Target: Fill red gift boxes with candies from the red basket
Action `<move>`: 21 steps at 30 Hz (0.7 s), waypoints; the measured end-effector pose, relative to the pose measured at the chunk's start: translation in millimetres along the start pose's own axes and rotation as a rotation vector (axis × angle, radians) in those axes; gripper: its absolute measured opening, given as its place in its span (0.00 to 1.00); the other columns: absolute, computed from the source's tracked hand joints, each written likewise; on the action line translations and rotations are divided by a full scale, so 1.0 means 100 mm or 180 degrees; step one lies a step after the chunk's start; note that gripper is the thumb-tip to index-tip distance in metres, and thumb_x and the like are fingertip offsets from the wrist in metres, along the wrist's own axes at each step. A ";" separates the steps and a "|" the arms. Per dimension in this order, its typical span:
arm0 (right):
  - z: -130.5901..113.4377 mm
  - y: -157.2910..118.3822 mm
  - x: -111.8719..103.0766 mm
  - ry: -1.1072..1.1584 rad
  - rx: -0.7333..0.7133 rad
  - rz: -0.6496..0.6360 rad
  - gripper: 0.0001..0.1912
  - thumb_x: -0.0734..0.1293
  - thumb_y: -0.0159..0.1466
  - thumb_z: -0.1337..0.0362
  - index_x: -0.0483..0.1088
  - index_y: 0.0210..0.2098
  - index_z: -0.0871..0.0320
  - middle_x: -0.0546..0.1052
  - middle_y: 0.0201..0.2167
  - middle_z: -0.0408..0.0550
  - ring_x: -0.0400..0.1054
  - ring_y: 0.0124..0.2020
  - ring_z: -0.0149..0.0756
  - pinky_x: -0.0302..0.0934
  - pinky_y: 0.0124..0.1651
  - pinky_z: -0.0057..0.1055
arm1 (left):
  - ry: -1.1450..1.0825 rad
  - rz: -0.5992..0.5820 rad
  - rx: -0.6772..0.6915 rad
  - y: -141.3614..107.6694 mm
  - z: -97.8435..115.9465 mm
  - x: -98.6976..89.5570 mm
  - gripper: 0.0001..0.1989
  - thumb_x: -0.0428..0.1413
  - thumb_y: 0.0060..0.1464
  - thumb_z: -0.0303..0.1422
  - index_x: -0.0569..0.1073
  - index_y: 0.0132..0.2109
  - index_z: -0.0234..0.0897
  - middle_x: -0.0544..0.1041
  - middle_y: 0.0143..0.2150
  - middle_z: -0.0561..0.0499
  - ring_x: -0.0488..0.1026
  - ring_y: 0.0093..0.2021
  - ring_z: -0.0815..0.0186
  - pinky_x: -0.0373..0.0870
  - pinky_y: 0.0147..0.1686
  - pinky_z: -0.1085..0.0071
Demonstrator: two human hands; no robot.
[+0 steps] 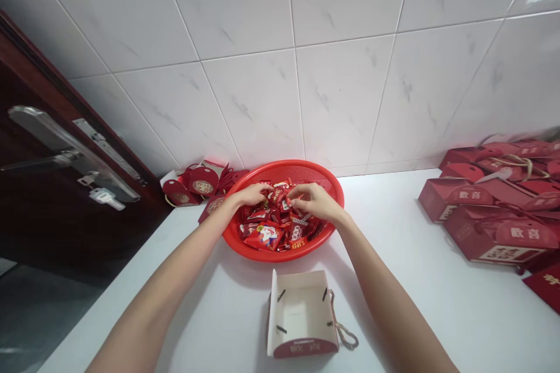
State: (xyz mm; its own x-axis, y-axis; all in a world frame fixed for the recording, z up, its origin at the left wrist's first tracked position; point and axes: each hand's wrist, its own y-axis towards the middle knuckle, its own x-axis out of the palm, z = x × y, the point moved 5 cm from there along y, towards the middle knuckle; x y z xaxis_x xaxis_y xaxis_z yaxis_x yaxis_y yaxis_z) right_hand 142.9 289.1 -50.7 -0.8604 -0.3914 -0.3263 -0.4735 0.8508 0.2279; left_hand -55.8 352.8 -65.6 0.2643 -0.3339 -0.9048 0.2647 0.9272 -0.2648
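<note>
A red plastic basket (283, 255) full of red-wrapped sweets (265, 235) stands against the tiled wall. Both hands reach into it from the front. My left hand (254, 194) is over the left part of the sweets, its fingertips among the wrappers; what it grips, if anything, is hidden. My right hand (315, 200) has thumb and fingers pinched at a small red-wrapped piece near the middle of the basket. In front of the basket, an open box (301, 306) shows a bare cream inside, dark slots and a twine handle on its right.
Folded red gift boxes (499, 236) are piled at the right of the white table (385, 233). More red boxes (203, 183) lie behind left of the basket. A dark door (44, 204) with keys in its lock stands at the left.
</note>
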 end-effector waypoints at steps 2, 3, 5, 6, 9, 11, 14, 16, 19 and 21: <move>0.02 0.00 -0.03 0.0144 0.0087 0.0162 0.07 0.67 0.59 0.69 0.77 0.35 0.58 0.81 0.32 0.46 0.72 0.27 0.33 0.65 0.32 0.30 | -0.0344 -0.0079 0.0101 -0.03 0.06 -0.01 0.26 0.52 0.50 0.23 0.75 0.57 0.37 0.81 0.47 0.47 0.78 0.48 0.59 0.74 0.45 0.69; 0.02 0.00 -0.05 0.0208 0.0102 0.0299 0.08 0.67 0.58 0.69 0.77 0.36 0.58 0.81 0.33 0.46 0.73 0.29 0.34 0.66 0.34 0.31 | -0.0533 -0.0112 0.0141 -0.04 0.08 -0.01 0.26 0.51 0.51 0.24 0.75 0.57 0.36 0.81 0.44 0.48 0.78 0.45 0.60 0.75 0.43 0.69; 0.04 0.00 -0.10 0.0380 0.0115 0.0619 0.10 0.67 0.56 0.70 0.77 0.37 0.58 0.81 0.37 0.47 0.74 0.34 0.36 0.68 0.39 0.33 | -0.1202 -0.0201 0.0232 -0.08 0.14 -0.03 0.24 0.53 0.51 0.26 0.74 0.56 0.36 0.80 0.40 0.49 0.78 0.40 0.63 0.75 0.39 0.69; 0.05 0.00 -0.13 0.0504 0.0148 0.0778 0.11 0.68 0.55 0.70 0.77 0.38 0.58 0.81 0.38 0.48 0.75 0.36 0.37 0.68 0.41 0.34 | -0.1669 -0.0255 0.0282 -0.10 0.17 -0.03 0.23 0.54 0.51 0.26 0.75 0.55 0.36 0.79 0.38 0.50 0.77 0.37 0.64 0.74 0.37 0.70; 0.12 -0.01 -0.20 0.0849 0.0302 0.1144 0.12 0.69 0.54 0.67 0.76 0.39 0.58 0.80 0.37 0.48 0.74 0.37 0.38 0.68 0.40 0.34 | -0.3015 -0.0427 0.0444 -0.16 0.26 -0.08 0.20 0.61 0.47 0.27 0.77 0.49 0.36 0.76 0.32 0.53 0.74 0.32 0.68 0.72 0.34 0.71; 0.17 -0.01 -0.24 0.0951 0.0369 0.1325 0.11 0.69 0.54 0.65 0.75 0.38 0.57 0.79 0.35 0.47 0.74 0.36 0.37 0.68 0.39 0.34 | -0.3464 -0.0389 0.0572 -0.19 0.31 -0.14 0.19 0.63 0.45 0.26 0.77 0.47 0.36 0.76 0.31 0.54 0.74 0.31 0.69 0.72 0.35 0.70; 0.20 -0.01 -0.27 0.1058 0.0452 0.1451 0.11 0.70 0.54 0.61 0.73 0.36 0.57 0.78 0.32 0.46 0.73 0.33 0.36 0.68 0.36 0.33 | -0.3935 -0.0020 0.0734 -0.20 0.39 -0.26 0.15 0.62 0.47 0.25 0.76 0.45 0.35 0.77 0.31 0.53 0.74 0.31 0.69 0.73 0.37 0.70; 0.19 -0.01 -0.28 0.1128 0.0473 0.1448 0.12 0.72 0.55 0.57 0.73 0.35 0.56 0.78 0.32 0.46 0.73 0.32 0.36 0.68 0.35 0.32 | -0.4131 0.0188 0.0834 -0.19 0.48 -0.31 0.12 0.62 0.48 0.24 0.76 0.42 0.34 0.78 0.32 0.52 0.76 0.33 0.68 0.74 0.39 0.68; 0.13 -0.02 -0.25 0.1234 0.0493 0.1330 0.15 0.73 0.55 0.52 0.73 0.35 0.56 0.78 0.30 0.46 0.75 0.33 0.37 0.68 0.34 0.31 | -0.4163 0.0181 0.1074 -0.16 0.69 -0.31 0.09 0.64 0.49 0.25 0.77 0.40 0.33 0.79 0.34 0.51 0.77 0.36 0.66 0.74 0.44 0.65; 0.09 -0.03 -0.22 0.1374 0.0494 0.1150 0.19 0.75 0.54 0.51 0.73 0.37 0.57 0.79 0.32 0.47 0.76 0.32 0.37 0.69 0.34 0.32 | -0.3993 0.0111 0.1253 -0.14 0.84 -0.28 0.11 0.67 0.46 0.27 0.79 0.40 0.33 0.80 0.34 0.51 0.77 0.36 0.67 0.73 0.44 0.66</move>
State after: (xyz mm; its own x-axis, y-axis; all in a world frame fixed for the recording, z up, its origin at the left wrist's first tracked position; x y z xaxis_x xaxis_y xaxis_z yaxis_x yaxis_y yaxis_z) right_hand 165.2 298.1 -52.6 -0.9765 -0.1464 0.1579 -0.1304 0.9856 0.1075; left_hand 10.5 334.8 -8.6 0.8962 -0.4382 0.0699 0.4347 0.8986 0.0594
